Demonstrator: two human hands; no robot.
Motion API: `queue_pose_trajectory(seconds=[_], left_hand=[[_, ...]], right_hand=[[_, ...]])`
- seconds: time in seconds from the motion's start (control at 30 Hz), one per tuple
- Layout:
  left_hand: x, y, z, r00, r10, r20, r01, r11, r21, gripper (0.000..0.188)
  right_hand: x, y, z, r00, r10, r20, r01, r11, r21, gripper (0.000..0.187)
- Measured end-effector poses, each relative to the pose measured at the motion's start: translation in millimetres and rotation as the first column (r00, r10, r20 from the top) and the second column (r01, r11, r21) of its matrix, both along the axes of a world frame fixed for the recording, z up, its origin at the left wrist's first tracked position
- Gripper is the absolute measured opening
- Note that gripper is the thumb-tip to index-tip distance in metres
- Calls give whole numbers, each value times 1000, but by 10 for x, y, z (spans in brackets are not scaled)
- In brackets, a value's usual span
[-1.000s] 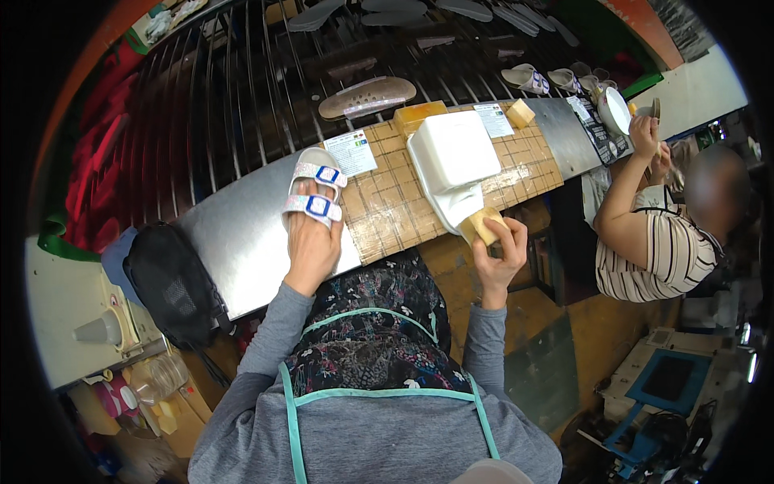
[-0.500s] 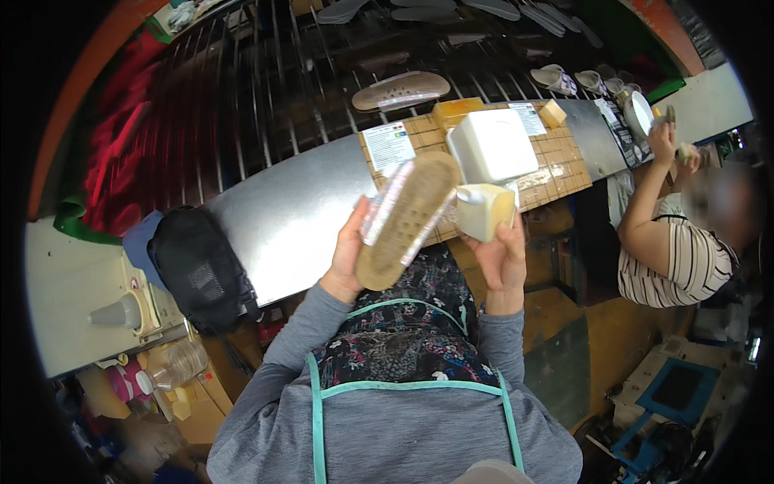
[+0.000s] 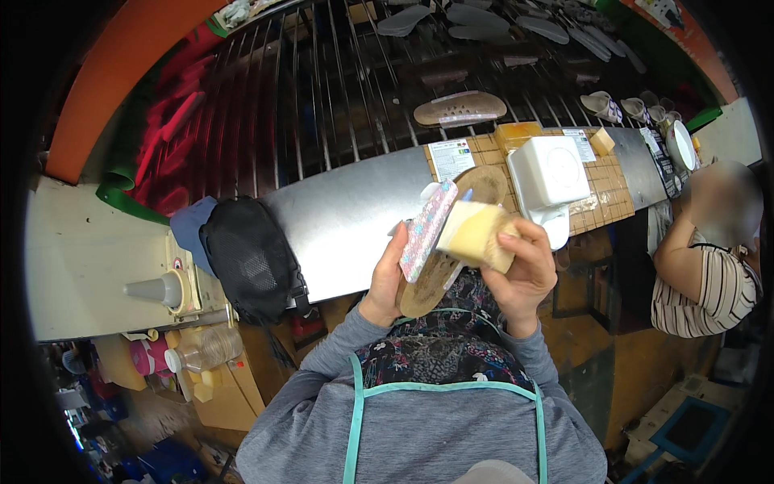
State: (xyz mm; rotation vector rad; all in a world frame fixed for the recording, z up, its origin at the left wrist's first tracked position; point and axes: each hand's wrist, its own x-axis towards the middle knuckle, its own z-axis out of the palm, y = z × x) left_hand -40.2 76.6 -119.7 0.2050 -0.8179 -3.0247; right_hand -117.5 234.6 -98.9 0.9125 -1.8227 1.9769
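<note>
My left hand (image 3: 384,282) grips a sandal (image 3: 421,295) by its side, with fingers behind the sole. It has a brown footbed and a sparkly pink strap (image 3: 428,231) spread to the left. In my right hand (image 3: 526,270) is a yellow sponge block (image 3: 481,235), with fingers curled round its right end. The sponge's pale left face is over the middle of the footbed, against or just above it; its contact is hidden. Just past my hands, a white plastic container (image 3: 551,169) stands on a tan grid-patterned mat (image 3: 605,198) on the metal ledge.
A similar sandal (image 3: 460,110) lies across the rack of metal rods (image 3: 339,97). Grey soles (image 3: 477,20) and pale sandals (image 3: 601,106) are farther back. A black bag (image 3: 250,258) sits at left on the metal ledge (image 3: 339,226). At right is a co-worker in a striped top (image 3: 701,290).
The sponge has moved from beside the white container to over the sandal. The sandal's strap now shows its sparkly pink face. The whole view has shifted, moving the bench rightward in the picture.
</note>
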Motion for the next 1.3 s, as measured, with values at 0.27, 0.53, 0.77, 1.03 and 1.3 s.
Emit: queue_pose_trajectory(seconds=[0.27,0.53,0.77,1.03,1.3], left_hand=[[59,-12,76,999,39,-8,-39,987,-153,52],[33,13,83,999,8,-41,-15,983,-181,53],[-116,56,174,1000,-6,4,7,995,-101,55],[-382,46,249,999,31,14,-30,997,-65,55],[-521,-18,320,974,183,-132,-194,978,-78,55]], right_hand=[[-92,-62,33,992,-28,-124,32,999,29,46],[-150,-1,51,990,18,-141,-10,998,54,45],[-167,77,18,977,162,-135,-150,984,96,42],[-114,70,11,961,199,-194,-172,974,148,47],[38,-18,-41,969,236,-70,-228,968,108,45]])
